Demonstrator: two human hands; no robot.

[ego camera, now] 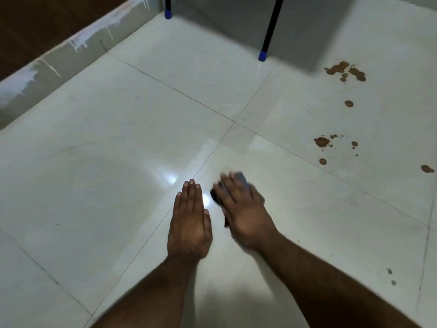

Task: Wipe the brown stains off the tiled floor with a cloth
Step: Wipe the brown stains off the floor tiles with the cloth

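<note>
My right hand [243,209] lies palm down on a dark cloth [243,179], pressing it onto the glossy tiled floor [118,150]; the hand is blurred and covers most of the cloth. Beside it, my left hand [190,221] rests flat on the tile with its fingers together, holding nothing. Brown stains lie far to the right: a large cluster [345,71] at the upper right, a single spot [349,103], a splatter group [322,142] and a spot [426,169] near the right edge. The cloth is well apart from all of them.
Two black legs with blue feet [262,55] [168,14] stand at the top, with a shadowed area between them. A paint-streaked skirting [59,62] and a dark wooden surface run along the upper left. Two small grey marks [391,276] sit at the lower right.
</note>
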